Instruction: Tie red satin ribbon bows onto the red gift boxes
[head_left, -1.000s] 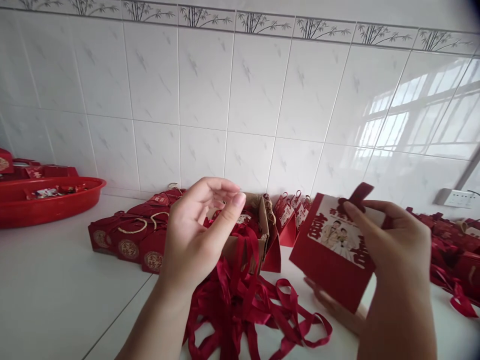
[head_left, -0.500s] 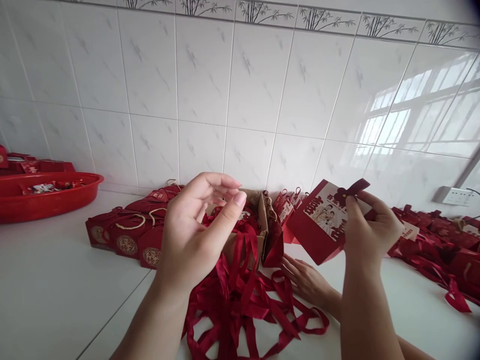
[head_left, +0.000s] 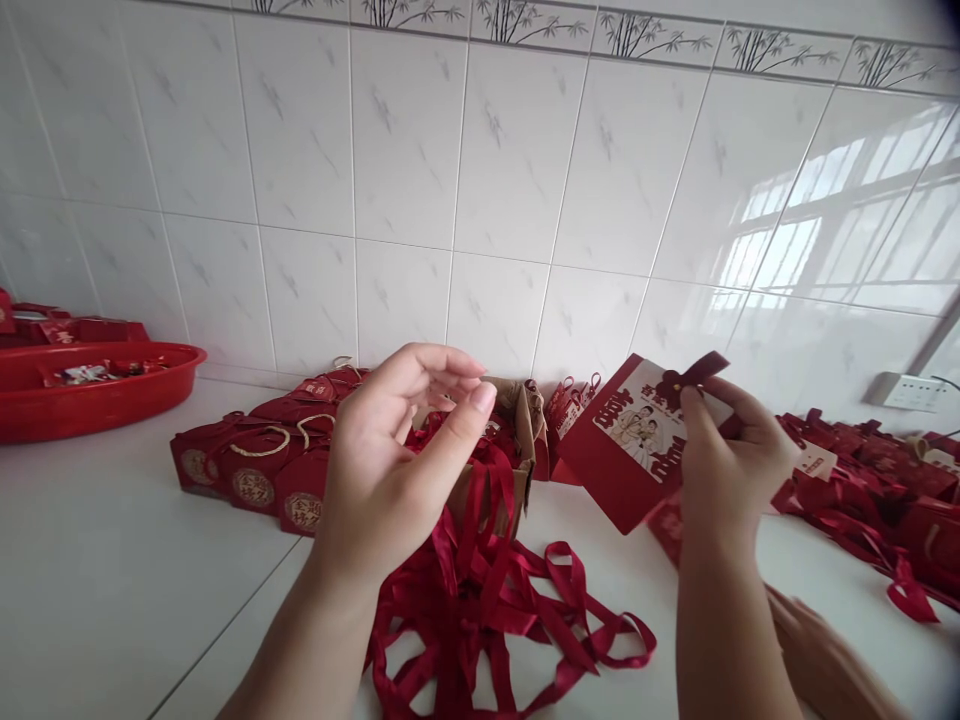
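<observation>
My right hand (head_left: 739,460) pinches a red gift box (head_left: 600,465) at its dark ribbon bow. The box is tilted and held up above the table, its printed panel with a picture of a couple facing me. My left hand (head_left: 401,450) is raised with fingers curved and thumb apart, holding nothing. Behind it is a cardboard box (head_left: 516,500) with red things inside, partly hidden by the hand. Loose red ribbons (head_left: 480,610) hang over its front and lie tangled on the white table (head_left: 225,590).
Red boxes with rope handles (head_left: 255,470) stand at left. A red basin (head_left: 112,390) sits farther left. More red boxes and ribbons (head_left: 862,480) lie at right, near a wall socket (head_left: 911,392). Another person's hand (head_left: 832,650) is at lower right, beside a partly hidden red piece (head_left: 667,525).
The other person's hand has moved from beside the cardboard box to the lower right, and the red piece beside that box is gone. My right hand has shifted slightly left with the gift box.
</observation>
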